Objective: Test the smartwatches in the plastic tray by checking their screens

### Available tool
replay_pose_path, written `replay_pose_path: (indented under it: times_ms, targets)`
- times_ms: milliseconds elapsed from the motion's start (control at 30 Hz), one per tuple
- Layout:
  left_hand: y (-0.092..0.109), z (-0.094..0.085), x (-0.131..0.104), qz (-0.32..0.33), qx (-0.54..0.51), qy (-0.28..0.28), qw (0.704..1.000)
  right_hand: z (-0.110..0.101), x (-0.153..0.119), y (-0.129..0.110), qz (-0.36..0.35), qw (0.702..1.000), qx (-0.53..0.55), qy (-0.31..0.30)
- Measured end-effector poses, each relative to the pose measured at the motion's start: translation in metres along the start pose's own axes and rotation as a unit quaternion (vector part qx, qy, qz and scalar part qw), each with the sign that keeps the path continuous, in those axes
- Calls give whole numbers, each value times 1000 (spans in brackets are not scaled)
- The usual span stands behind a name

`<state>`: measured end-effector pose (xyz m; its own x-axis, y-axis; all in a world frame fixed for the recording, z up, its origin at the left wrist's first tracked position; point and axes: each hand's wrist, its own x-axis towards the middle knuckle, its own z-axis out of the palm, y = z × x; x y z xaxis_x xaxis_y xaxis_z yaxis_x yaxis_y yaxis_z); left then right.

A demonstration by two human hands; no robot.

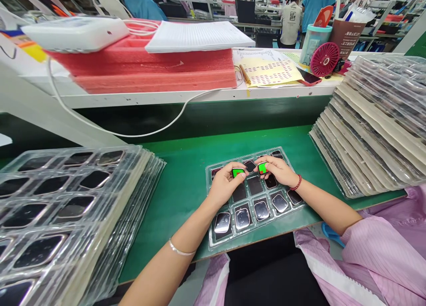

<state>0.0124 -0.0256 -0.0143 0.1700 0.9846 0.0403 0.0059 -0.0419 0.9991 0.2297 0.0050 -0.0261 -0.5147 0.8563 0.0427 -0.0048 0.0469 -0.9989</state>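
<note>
My left hand [225, 181] is closed round a smartwatch [237, 172] whose lit screen shows green with some red. A second smartwatch [262, 168], lit in the same colours, is pinched in my right hand [278, 169]. Both are held just above a clear plastic tray [213, 240], close to each other. Dark-screened watch bodies [261, 210] lie face up in the tray's front pockets, and more sit in the back rows, partly covered by my fingers. Two of the middle pockets [255, 185] hold no watch.
Stacked clear trays of watch bodies [93, 179] rise at the left, and another tall tray stack [372, 137] leans at the right. Behind, a shelf carries red foam [149, 70], a notebook [199, 35], a cup [314, 41] and a pink fan [325, 59]. A white cable [149, 133] hangs down.
</note>
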Motion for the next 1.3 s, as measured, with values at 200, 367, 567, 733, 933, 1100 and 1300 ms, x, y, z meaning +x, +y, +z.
replay_pose_path:
  times_ms: [200, 367, 567, 733, 933, 1100, 1300]
  targets:
    - [-5, 1, 1, -14, 2, -14, 1000, 0, 2, 5, -20, 1000, -10, -4]
    - [-5, 0, 1, -12, 8, -15, 1000, 0, 2, 10, -36, 999, -23, -3]
    - [-2, 1, 0, -6, -2, -16, 1000, 4, 0, 5, -48, 997, -48, 19]
    - [1, 0, 0, -20, -13, -18, 1000, 6, -1, 2, -65, 996, -59, 14]
    - [0, 1, 0, -21, -27, -15, 999, 2, 0, 5, -37, 998, -54, 11]
    - [-1, 1, 0, -21, -25, -16, 999, 1, 1, 6, -44, 998, -50, 7]
    - [-3, 0, 1, -18, -19, -20, 999, 2, 1, 5, -67, 997, -34, -3]
